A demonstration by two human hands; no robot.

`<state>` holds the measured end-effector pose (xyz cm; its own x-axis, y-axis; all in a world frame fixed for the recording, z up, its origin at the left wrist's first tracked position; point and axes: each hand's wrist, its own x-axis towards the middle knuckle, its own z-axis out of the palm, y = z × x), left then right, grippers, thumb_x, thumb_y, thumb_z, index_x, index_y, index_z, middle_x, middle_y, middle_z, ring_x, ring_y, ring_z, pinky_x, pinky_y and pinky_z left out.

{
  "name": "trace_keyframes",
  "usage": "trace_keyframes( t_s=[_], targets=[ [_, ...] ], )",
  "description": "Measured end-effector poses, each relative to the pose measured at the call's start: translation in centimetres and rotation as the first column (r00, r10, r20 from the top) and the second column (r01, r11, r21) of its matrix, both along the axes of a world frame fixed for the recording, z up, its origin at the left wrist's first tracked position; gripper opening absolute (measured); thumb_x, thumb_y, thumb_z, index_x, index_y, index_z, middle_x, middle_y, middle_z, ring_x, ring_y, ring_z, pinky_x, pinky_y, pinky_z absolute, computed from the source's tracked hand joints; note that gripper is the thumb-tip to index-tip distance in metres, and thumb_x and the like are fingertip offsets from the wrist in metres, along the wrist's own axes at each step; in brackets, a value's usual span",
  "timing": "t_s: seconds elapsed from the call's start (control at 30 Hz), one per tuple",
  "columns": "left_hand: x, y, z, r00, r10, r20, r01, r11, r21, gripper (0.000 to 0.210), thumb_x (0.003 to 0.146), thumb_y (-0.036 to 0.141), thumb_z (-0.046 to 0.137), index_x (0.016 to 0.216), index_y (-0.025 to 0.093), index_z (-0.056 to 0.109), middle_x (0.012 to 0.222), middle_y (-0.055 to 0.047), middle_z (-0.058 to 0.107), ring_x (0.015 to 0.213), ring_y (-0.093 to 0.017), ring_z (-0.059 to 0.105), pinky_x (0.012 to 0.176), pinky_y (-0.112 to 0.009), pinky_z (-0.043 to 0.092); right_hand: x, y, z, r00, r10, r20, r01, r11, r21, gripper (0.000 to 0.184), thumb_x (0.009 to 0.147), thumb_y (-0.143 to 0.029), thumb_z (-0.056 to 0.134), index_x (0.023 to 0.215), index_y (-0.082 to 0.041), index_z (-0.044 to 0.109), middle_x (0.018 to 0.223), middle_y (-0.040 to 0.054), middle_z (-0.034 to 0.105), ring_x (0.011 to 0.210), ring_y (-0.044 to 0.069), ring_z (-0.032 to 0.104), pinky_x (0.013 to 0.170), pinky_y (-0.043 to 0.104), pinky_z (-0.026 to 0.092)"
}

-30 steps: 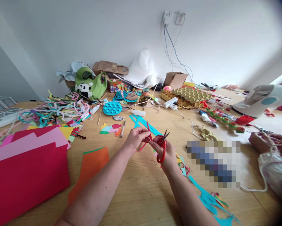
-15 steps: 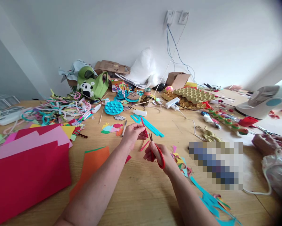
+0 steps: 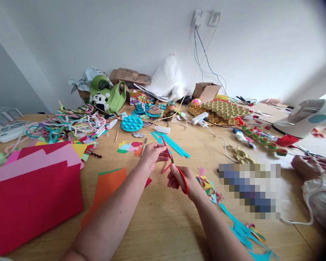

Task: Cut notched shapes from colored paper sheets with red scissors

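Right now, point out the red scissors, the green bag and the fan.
Red scissors (image 3: 184, 178): head view, on the handle loop.
Green bag (image 3: 114, 98): head view, on its side, right of the panda.
Fan (image 3: 304, 123): head view, on the white body.

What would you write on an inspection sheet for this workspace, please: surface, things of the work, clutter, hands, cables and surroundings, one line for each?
Surface: wooden table, partly covered with craft materials.
Things of the work: red-handled scissors, blades at the lower part of a red strip; contact cannot be judged.
Clutter: tangled fuzzy stems at left, egg trays at the back, blue scraps at right.
Hands: left hand pinches the strip; right hand holds the scissors.
Cables: blue cords hang from a wall socket; a white cable lies on the table.
Surroundings: white fan and another person's hands at right.
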<state>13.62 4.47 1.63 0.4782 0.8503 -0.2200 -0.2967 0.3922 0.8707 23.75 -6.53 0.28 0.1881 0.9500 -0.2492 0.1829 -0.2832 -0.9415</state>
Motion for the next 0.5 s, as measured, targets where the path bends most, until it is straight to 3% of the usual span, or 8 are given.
trace_keyframes(
  t_s=[0.5],
  targets=[
    [0.14, -0.07, -0.03, 0.999, -0.014, 0.041, 0.015, 0.999, -0.029, 0.005, 0.071, 0.007, 0.061, 0.07, 0.011, 0.057, 0.058, -0.005, 0.065, 0.053, -0.016, 0.064, 0.055, -0.029, 0.055, 0.0, 0.12, -0.48, 1.0, -0.009, -0.02, 0.009, 1.0, -0.014, 0.054, 0.076, -0.065, 0.049, 0.062, -0.014, 0.054, 0.048, 0.0052, 0.06, 0.042, 0.01, 0.053, 0.042, 0.019, 0.038]
  ],
)
